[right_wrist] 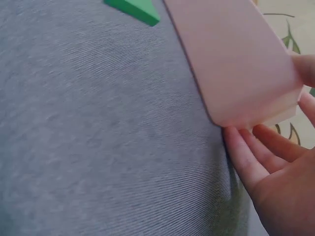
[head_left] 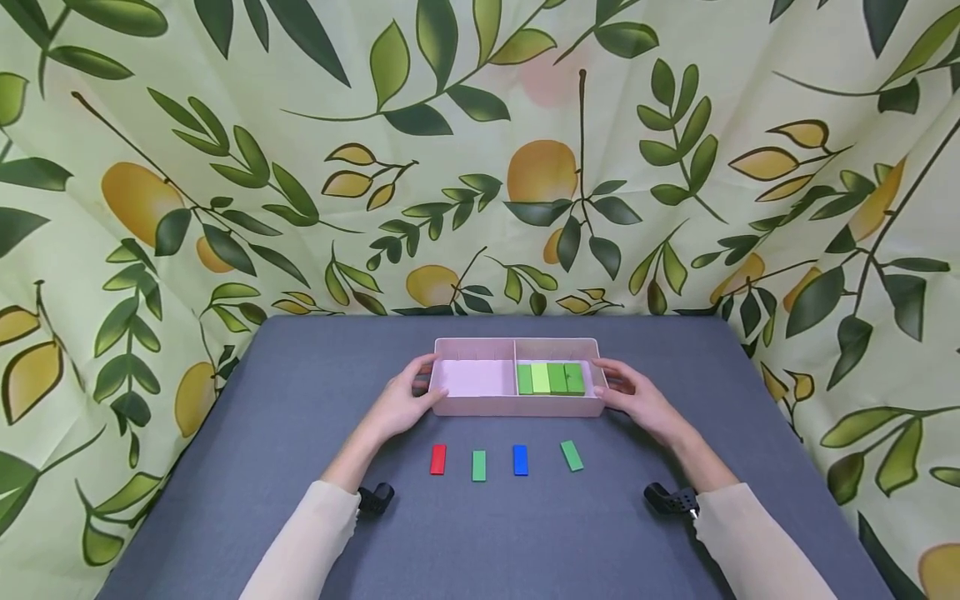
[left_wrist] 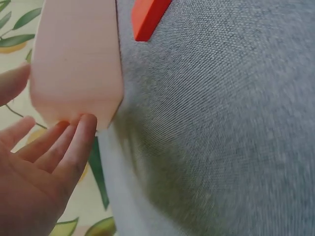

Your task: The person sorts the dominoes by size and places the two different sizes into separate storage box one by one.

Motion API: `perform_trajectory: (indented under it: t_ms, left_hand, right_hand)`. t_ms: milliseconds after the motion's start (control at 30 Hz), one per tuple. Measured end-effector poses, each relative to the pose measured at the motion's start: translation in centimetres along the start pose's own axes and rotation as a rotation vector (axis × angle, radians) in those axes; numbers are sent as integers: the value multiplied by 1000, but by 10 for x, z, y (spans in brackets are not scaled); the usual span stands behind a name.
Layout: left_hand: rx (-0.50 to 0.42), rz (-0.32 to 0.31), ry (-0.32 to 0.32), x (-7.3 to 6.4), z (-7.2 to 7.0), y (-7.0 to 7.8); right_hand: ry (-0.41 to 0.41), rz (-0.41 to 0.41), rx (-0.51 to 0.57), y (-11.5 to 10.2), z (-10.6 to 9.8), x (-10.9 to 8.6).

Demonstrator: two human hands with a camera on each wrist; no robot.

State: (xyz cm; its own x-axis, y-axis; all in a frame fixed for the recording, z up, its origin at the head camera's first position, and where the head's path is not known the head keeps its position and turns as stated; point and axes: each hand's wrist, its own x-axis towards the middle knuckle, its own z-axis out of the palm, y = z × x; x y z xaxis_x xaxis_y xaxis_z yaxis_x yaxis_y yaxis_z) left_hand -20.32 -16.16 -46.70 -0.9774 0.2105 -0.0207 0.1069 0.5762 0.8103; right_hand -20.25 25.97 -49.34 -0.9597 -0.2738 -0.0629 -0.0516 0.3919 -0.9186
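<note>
Wristbands: black, a left band (head_left: 377,498) and a right band (head_left: 672,500), both over the counter (head_left: 517,542).
Loose tiles: a red tile (head_left: 438,459), a green tile (head_left: 479,466), a blue tile (head_left: 521,460) and a slanted green tile (head_left: 572,456), set apart in a row on the near side of the box (head_left: 517,406).
Left grip (head_left: 405,396): grasping the box's left end, fingertips against the end wall.
Right grip (head_left: 637,396): grasping the right end likewise.
Box position: pink, between both grips, long side facing the person; whether its base bears fully on the counter cannot be told.
Box handling: judged light, stiff and somewhat slippery; best held at both end walls and kept level, since contents could slide.
Left compartment (head_left: 476,379): pale floor showing, no pieces visible.
Right compartment (head_left: 558,350): four green pieces (head_left: 550,378) side by side, the second from left lighter.
Backdrop (head_left: 450,187): leaf-and-fruit printed cloth.
</note>
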Motion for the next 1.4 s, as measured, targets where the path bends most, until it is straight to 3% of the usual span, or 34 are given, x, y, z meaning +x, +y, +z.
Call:
perform_trajectory:
  t_ms: [233, 433, 633, 967, 1400]
  left_hand:
    - [77, 64, 54, -11, -5, 9]
    - [217, 182, 121, -22, -5, 21]
    - [343, 264, 130, -36, 0, 37]
    - [574, 526, 59, -49, 20, 49]
    - [704, 664, -76, -56, 46, 41]
  right_hand:
    - [-3, -11, 41, -1, 0, 0]
    - [-2, -1, 41, -1, -3, 1]
    - [-6, 10, 51, -2, -3, 1]
    - [3, 19, 44, 1, -2, 1]
    - [-7, 24, 76, 1, 0, 0]
